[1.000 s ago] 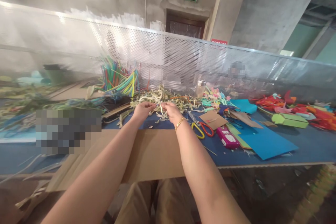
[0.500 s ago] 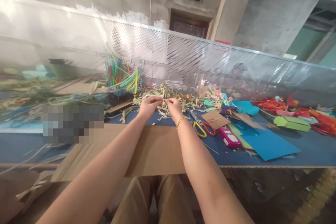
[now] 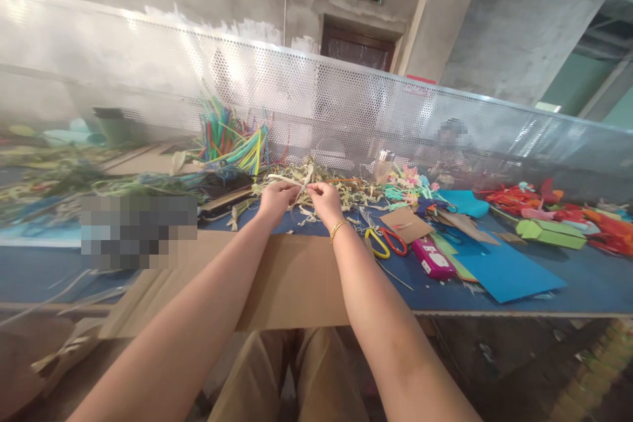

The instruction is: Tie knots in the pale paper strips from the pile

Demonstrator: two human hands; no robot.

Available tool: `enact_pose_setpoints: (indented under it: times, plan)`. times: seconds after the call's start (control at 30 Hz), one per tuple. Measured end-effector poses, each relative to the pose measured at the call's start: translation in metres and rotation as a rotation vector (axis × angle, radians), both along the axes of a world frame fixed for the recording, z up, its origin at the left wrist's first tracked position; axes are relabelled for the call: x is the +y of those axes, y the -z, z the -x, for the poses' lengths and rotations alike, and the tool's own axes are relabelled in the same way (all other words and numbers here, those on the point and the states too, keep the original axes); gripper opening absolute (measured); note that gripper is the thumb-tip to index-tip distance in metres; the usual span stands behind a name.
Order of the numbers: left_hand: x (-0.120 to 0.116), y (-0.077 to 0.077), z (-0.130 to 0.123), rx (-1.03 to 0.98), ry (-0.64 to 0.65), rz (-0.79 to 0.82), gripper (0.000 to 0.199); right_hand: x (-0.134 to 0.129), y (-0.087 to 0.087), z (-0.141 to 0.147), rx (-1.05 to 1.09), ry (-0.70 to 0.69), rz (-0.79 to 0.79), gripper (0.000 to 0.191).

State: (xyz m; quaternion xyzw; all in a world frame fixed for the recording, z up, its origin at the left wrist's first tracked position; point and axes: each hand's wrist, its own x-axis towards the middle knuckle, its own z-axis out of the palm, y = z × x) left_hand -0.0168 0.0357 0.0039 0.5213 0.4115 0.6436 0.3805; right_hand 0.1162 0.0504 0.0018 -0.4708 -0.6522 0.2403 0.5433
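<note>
Over the table's middle, my left hand point(image 3: 275, 203) pinches a pale, flat strip point(image 3: 283, 179), one end of which sticks out to the left above the fingers. My right hand point(image 3: 325, 202), with a gold chain bracelet at the wrist, is closed close beside it, thumb and fingertips pressed on the same strip. Between the hands the strip crosses itself or another piece; I cannot make out which. Just behind lies a tangled heap of similar pale strips point(image 3: 353, 194). A brown cardboard sheet point(image 3: 297, 277) lies under my forearms.
On the right are scissors with yellow and red handles point(image 3: 378, 244), a purple box point(image 3: 433, 258), blue sheets point(image 3: 509, 270) and a light green paper piece point(image 3: 551, 234). Colourful pipe cleaners point(image 3: 230, 138) stand at the back left. A perforated metal screen point(image 3: 346, 102) runs behind the table.
My left hand has shifted slightly left and down, opening a small gap from the right hand. More of the pale strip now shows above the left fingers.
</note>
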Motion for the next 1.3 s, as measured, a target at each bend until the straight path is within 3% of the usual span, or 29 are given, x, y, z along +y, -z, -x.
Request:
enact_pose_setpoints:
  times: [0.1, 0.33, 0.63, 0.77, 0.97, 1.3]
  plan:
    - [-0.001, 0.000, 0.001, 0.050, 0.051, -0.038, 0.027, -0.004, -0.004, -0.001, -0.025, 0.037, 0.011, 0.009]
    - [0.001, 0.004, 0.001, 0.086, 0.023, -0.038, 0.032, -0.013, -0.010, 0.000, -0.153, 0.071, 0.005, 0.009]
    - [0.004, 0.005, 0.002, 0.207, -0.175, -0.032, 0.017, -0.013, -0.010, 0.002, -0.155, 0.026, -0.029, 0.007]
    - [0.004, 0.005, 0.003, 0.172, -0.136, -0.009, 0.019, -0.009, -0.007, 0.002, -0.126, 0.009, -0.022, 0.005]
    - [0.005, 0.004, 0.005, 0.152, 0.032, -0.027, 0.028, 0.003, 0.005, 0.002, 0.045, -0.071, 0.051, 0.008]
    - [0.004, -0.002, 0.013, 0.082, -0.199, -0.013, 0.040, 0.001, 0.001, 0.005, 0.142, -0.148, 0.056, 0.009]
